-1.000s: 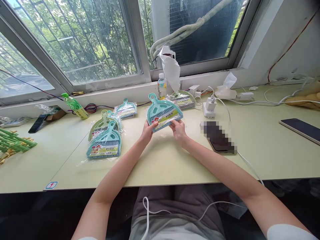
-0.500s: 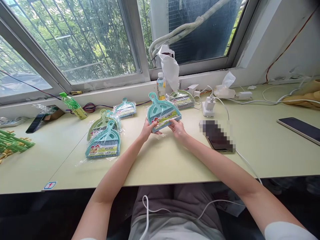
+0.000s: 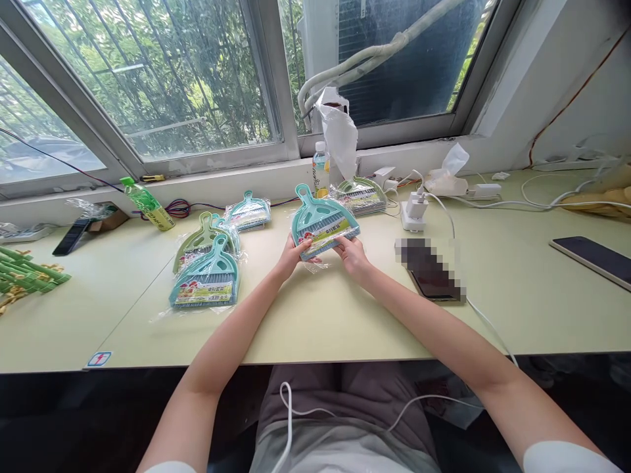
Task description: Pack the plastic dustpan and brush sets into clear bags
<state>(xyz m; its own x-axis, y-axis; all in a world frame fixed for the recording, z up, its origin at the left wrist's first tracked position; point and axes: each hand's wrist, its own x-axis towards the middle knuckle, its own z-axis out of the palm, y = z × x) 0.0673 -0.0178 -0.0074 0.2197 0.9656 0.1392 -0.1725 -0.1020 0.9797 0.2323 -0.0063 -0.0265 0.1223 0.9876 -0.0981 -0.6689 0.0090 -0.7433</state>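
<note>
Between my two hands is a teal dustpan and brush set [image 3: 323, 222], wrapped in clear plastic with a printed label, tilted with its handle away from me. My left hand [image 3: 292, 257] grips its lower left corner, thumb on top and fingers beneath. At the lower right edge, my right hand [image 3: 351, 255] pinches the set between thumb and fingers. To the left on the table lie another wrapped teal set [image 3: 206, 279], an olive-green one [image 3: 197, 242] partly under it, and a teal one [image 3: 248, 211] farther back. Behind my hands rests a green set [image 3: 363, 194].
A green-capped bottle [image 3: 149, 205] and a clear bottle [image 3: 320, 169] are near the window. Right of my hands are a phone [image 3: 431, 272], a white charger [image 3: 415, 210] with cables, and another phone [image 3: 599, 261]. Green bamboo-like sticks [image 3: 29, 276] lie at far left.
The camera view has shifted slightly. Both hands keep hold of the same dustpan and brush set in nearly the same place.
</note>
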